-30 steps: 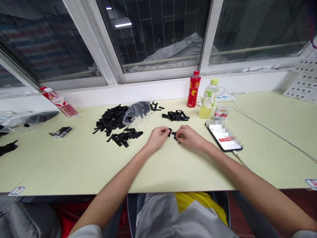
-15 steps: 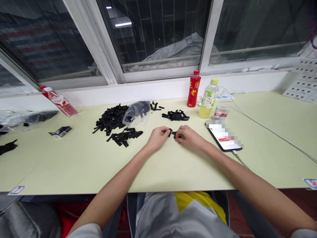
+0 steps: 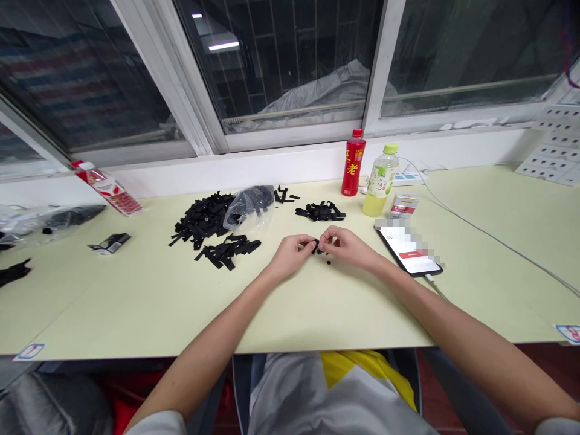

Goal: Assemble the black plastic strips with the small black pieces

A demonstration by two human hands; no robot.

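Note:
My left hand (image 3: 292,255) pinches a small black strip (image 3: 316,244) between thumb and fingertips, just above the tabletop. From the other side, the thumb and index finger of my right hand (image 3: 343,246) close at the strip's edge. Fingers cover most of this strip. Below my right fingertips lie tiny dark round pieces, one a black disc (image 3: 328,262) apart from the others. Behind my hands is a small heap of black strips (image 3: 321,211). To the left are a loose group of strips (image 3: 229,249) and a larger pile (image 3: 203,219).
A clear plastic bag (image 3: 250,207) with black contents touches the large pile. At right stand a red bottle (image 3: 353,163), a yellow-green drink bottle (image 3: 380,181) and a small box (image 3: 404,206), near a phone (image 3: 410,251) on a cable. Leftward are a crumpled black packet (image 3: 110,243) and a leaning bottle (image 3: 111,190).
My hands have come closer together, and the strip now sits between both sets of fingertips. The black disc shows on the table below my right hand.

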